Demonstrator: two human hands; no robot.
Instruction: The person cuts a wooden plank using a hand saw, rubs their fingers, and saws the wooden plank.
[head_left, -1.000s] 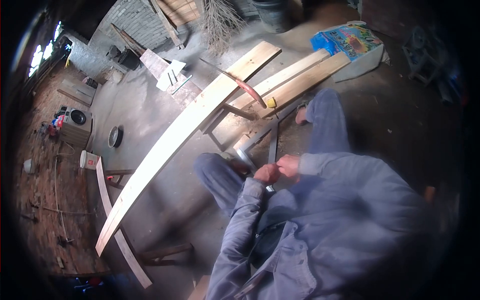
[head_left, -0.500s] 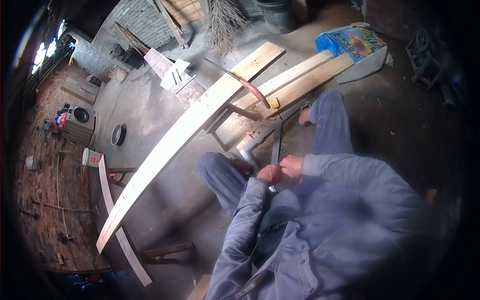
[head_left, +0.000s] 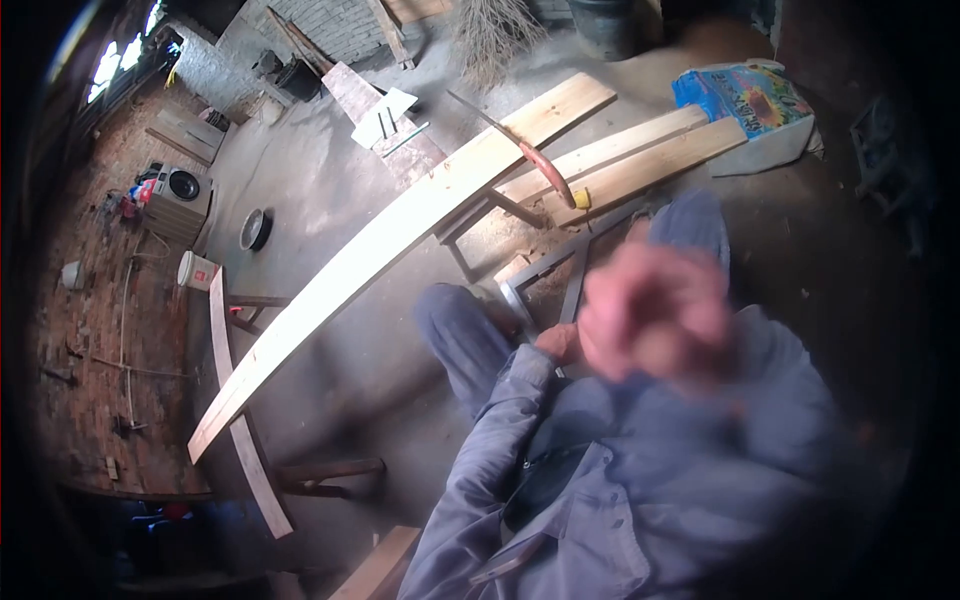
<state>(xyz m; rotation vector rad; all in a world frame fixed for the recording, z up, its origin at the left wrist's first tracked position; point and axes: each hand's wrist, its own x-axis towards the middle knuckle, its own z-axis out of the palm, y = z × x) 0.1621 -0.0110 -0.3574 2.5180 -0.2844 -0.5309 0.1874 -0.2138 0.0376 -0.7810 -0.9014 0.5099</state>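
- Head view: the right hand [head_left: 655, 315] is raised toward the camera, in front of the lap, its forearm bent up from the elbow; it is heavily blurred.
- Its fingers look curled in, but whether they hold anything I cannot tell.
- The left hand [head_left: 560, 343] sits lower, at the lap, partly hidden behind the right; how its fingers stand, and any grip, I cannot tell.
- The grey frame [head_left: 576, 283] is between the knees, just beyond the left hand; contact is unclear.
- A white bucket [head_left: 197, 270] and a dark basin [head_left: 255, 230] are well apart from the hands; their contents cannot be made out.
- A printed sack [head_left: 745, 100] is near the far ends of two planks [head_left: 650, 168], its contents hidden.
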